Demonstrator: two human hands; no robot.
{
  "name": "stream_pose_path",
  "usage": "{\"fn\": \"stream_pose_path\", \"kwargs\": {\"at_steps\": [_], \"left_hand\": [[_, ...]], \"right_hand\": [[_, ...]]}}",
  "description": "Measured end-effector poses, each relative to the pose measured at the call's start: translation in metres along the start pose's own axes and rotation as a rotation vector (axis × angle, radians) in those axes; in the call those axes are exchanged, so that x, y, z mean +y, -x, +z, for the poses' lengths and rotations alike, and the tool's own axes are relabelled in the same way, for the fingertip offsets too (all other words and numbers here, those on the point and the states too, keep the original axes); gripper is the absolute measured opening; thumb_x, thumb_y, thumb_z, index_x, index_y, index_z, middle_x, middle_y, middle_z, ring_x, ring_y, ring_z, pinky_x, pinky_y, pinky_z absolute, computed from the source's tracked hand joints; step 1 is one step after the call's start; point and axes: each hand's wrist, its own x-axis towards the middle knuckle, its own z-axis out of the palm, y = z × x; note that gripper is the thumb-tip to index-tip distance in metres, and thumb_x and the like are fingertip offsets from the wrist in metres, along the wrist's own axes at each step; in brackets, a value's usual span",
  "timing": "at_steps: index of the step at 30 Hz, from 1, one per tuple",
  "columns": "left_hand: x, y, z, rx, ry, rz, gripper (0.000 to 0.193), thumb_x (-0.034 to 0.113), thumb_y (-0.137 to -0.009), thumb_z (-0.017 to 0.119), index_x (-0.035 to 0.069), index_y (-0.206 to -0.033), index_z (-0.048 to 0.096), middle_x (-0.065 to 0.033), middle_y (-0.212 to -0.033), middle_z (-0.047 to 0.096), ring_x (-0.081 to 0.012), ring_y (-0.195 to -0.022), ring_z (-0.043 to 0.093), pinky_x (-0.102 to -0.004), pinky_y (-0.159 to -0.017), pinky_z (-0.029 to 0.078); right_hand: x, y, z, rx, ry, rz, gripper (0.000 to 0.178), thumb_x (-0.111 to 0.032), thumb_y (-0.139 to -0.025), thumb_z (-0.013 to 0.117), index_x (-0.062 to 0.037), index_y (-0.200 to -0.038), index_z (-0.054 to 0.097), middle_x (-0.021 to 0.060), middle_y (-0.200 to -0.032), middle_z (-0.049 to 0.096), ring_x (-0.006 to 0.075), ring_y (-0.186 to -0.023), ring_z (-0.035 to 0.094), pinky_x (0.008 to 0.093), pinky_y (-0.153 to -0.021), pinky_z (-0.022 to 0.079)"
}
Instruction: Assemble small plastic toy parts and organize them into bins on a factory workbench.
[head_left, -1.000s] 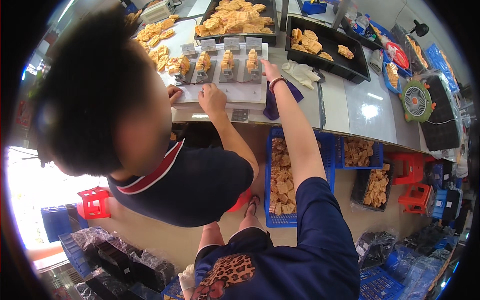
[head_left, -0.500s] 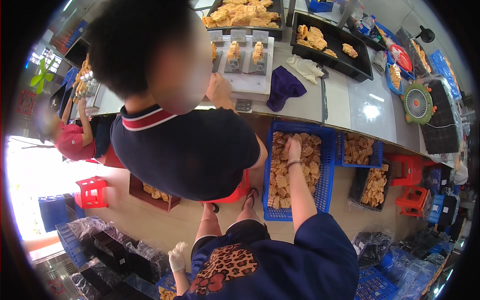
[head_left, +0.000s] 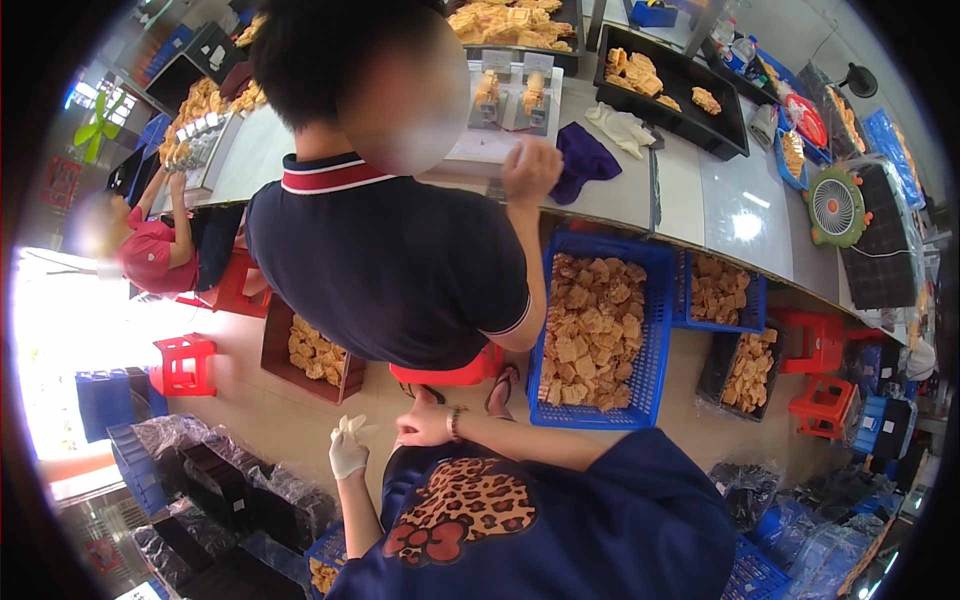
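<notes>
My left hand (head_left: pixel 348 455) is raised at the lower left in a white glove. Its fingers pinch a thin pale thing, blurred at the fingertips. My bare right hand (head_left: pixel 424 426), with a bracelet at its wrist, is drawn in over my lap. Its fingers are curled, and whatever lies in them is hidden. Ahead and to the right of my right hand, a blue plastic basket (head_left: pixel 655 345) on the floor holds a heap of tan, squarish pieces (head_left: pixel 590 335). A smaller blue basket (head_left: pixel 325 540) of similar pieces is partly hidden near my left forearm.
A co-worker in a dark polo shirt (head_left: pixel 390 265) sits close ahead at a bench (head_left: pixel 610 200) with small fixtures. Another blue basket (head_left: pixel 757 305), a black crate (head_left: pixel 715 365) and red stools (head_left: pixel 820 405) stand to the right. A brown bin (head_left: pixel 275 365) is on the left.
My right hand has left the heap in the blue basket and come back over my lap. My left hand has risen. The co-worker's near hand has moved right along the bench.
</notes>
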Motion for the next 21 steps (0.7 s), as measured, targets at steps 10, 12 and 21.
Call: {"fn": "stream_pose_path", "kwargs": {"at_steps": [10,12,21], "left_hand": [[0.013,-0.012,0.053,0.192,0.701,-0.027,0.040,0.028,-0.099,0.047,-0.004,-0.123,0.052,-0.0173,-0.137,0.050,-0.0322,-0.128,0.045,-0.0430,-0.111,0.032],[0.012,-0.008,0.051,0.151,0.658,0.017,0.039,0.029,-0.099,0.047,-0.001,-0.122,0.053,-0.0177,-0.134,0.052,-0.0334,-0.125,0.047,-0.0455,-0.108,0.035],[0.018,-0.008,0.039,-0.023,0.542,-0.156,0.038,0.042,-0.098,0.047,0.013,-0.121,0.054,-0.0132,-0.124,0.059,-0.0307,-0.110,0.056,-0.0503,-0.088,0.049]], "right_hand": [[-0.026,-0.051,0.063,-0.032,0.192,-0.093,0.033,-0.031,-0.082,0.065,-0.0058,-0.102,0.058,0.0169,-0.095,0.067,0.0358,-0.091,0.065,0.0463,-0.079,0.051],[-0.031,-0.048,0.067,-0.035,0.166,-0.085,0.032,-0.029,-0.083,0.065,-0.0047,-0.101,0.057,0.0170,-0.095,0.067,0.0358,-0.092,0.065,0.0458,-0.079,0.051],[-0.035,-0.054,0.067,0.054,0.044,-0.353,0.025,-0.023,-0.082,0.067,-0.0054,-0.095,0.056,0.0147,-0.089,0.063,0.0359,-0.086,0.062,0.0455,-0.073,0.047]]}}
